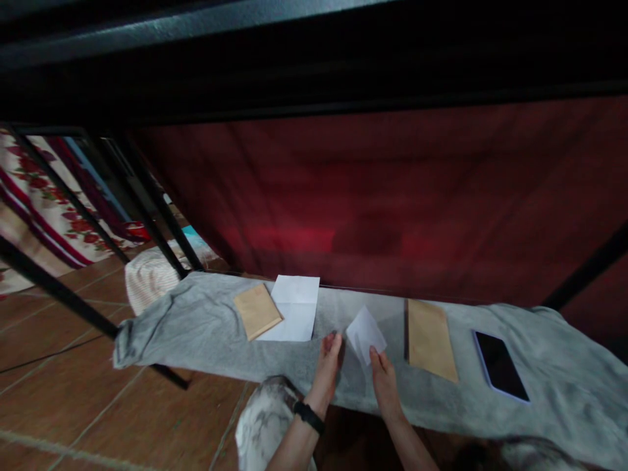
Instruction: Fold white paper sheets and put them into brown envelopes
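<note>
A small folded white sheet of paper (pixel 364 332) is pinched between the thumb and fingers of my right hand (pixel 385 383), just above the grey cloth. Close by on the left, my left hand (pixel 328 363) has its fingers curled in, apart from the paper. A faint see-through shape shows near its fingertips, too unclear to name. Further left, a larger white sheet with fold creases (pixel 297 311) lies flat, partly under a brown paper envelope (pixel 258 311). To the right of my right hand lies another brown envelope (pixel 430 337), with a dark strip along its left edge.
A phone (pixel 500 365) with a dark screen lies at the right on the grey cloth (pixel 196 327). Black metal bars (pixel 59 288) frame the left side, and a dark beam (pixel 314 65) crosses overhead. Behind hangs a red curtain (pixel 304 196). Tiled floor (pixel 73 405) shows below.
</note>
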A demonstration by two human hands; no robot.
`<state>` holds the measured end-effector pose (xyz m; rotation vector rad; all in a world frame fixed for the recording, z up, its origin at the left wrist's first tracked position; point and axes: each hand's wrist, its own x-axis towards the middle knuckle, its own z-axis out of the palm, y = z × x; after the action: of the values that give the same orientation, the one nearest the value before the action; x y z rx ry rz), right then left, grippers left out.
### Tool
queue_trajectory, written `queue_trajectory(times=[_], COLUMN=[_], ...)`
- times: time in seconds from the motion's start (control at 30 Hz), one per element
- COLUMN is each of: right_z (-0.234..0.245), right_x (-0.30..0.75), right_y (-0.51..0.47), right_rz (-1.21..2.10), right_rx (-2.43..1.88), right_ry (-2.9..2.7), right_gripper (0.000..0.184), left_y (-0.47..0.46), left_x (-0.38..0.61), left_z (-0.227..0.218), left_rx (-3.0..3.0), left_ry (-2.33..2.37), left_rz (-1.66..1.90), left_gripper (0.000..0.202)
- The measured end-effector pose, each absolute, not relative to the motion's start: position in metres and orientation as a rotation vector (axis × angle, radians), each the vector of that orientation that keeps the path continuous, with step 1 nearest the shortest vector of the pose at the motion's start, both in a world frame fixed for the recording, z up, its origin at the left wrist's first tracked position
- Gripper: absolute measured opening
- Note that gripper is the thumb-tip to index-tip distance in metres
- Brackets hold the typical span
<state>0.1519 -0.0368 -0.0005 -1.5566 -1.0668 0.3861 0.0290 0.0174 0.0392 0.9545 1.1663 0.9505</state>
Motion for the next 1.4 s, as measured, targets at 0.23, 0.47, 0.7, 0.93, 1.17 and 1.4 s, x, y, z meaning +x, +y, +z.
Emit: queue_trajectory(times=[0.23, 0.47, 0.7, 0.93, 1.17, 1.4], right_z=[0.015, -0.013, -0.037, -0.04, -0.038, -0.029], right_x=[0.148, 0.188, 0.2, 0.195, 0.195, 0.194], right_y=[-0.048, -0.055, -0.067, -0.069, -0.069, -0.064], right_rz=[0.952, 0.71, 0.49, 0.429, 0.455, 0.427], right_rx=[-1.224, -1.676, -1.85, -1.942, -1.879, -1.698], right_ry=[-0.433, -0.779, -1.033, -1.119, -1.093, -0.977], right_gripper=[0.061, 0.056, 0.06, 0.058, 0.057, 0.053], left_y=[0.015, 0.036, 0.109, 0.122, 0.117, 0.073], left_x=[0.03, 0.0, -0.115, -0.165, -0.159, -0.099], left_z=[0.009, 0.012, 0.047, 0.047, 0.063, 0.073], left_rx=[1.005, 1.694, 1.877, 2.032, 2.218, 2.537], left_ry=[1.159, 1.438, 1.912, 2.038, 2.032, 1.819], left_rz=[1.009, 0.852, 0.818, 0.524, 0.349, 0.243], left_gripper=[0.068, 0.049, 0.046, 0.033, 0.037, 0.036])
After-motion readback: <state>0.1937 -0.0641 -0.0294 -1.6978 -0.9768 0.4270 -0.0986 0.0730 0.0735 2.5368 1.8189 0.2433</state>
